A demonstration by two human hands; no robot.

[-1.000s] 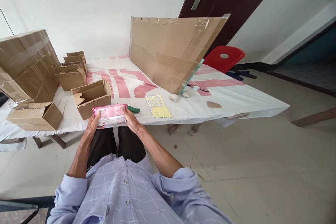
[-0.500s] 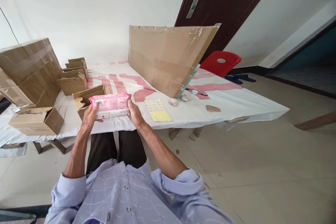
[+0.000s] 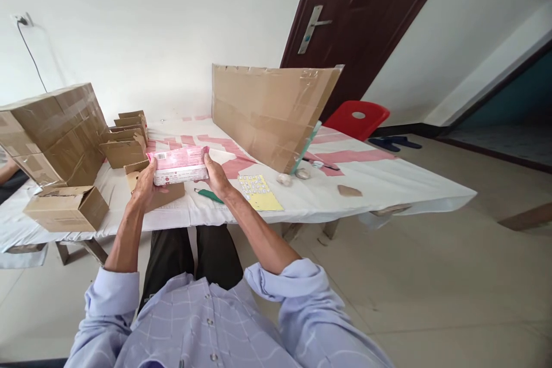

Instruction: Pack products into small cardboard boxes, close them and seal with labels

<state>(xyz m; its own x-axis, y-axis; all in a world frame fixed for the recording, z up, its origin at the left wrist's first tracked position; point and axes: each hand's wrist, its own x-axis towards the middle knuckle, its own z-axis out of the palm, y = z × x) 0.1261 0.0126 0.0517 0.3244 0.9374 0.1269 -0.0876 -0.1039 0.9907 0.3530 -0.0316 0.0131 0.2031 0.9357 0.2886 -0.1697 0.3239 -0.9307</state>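
Both my hands grip a pink and white soft plastic packet (image 3: 179, 165) by its two ends, above the table edge. My left hand (image 3: 145, 185) closes on its left end, with the thumb along the side. On the right end, my right hand (image 3: 217, 177) is closed the same way. Printing and a barcode show on the side facing me. Behind and below the packet stands an open cardboard box (image 3: 166, 196), partly hidden by it. A slim green tool (image 3: 210, 195) with a dark tip, perhaps a cutter, lies by my right wrist.
On the cloth-covered table (image 3: 414, 184) stand a small carton (image 3: 66, 208), large taped cartons (image 3: 64, 132), a row of cardboard holders (image 3: 124, 152) and a big cardboard panel (image 3: 271, 112). A yellow sticker sheet (image 3: 261, 192) lies to the right. Another person's arm (image 3: 7, 172) shows far left.
The view has tilted up a little. The packet is turned so that more of its printed white side faces me. The green tool has come into sight beside my right wrist.
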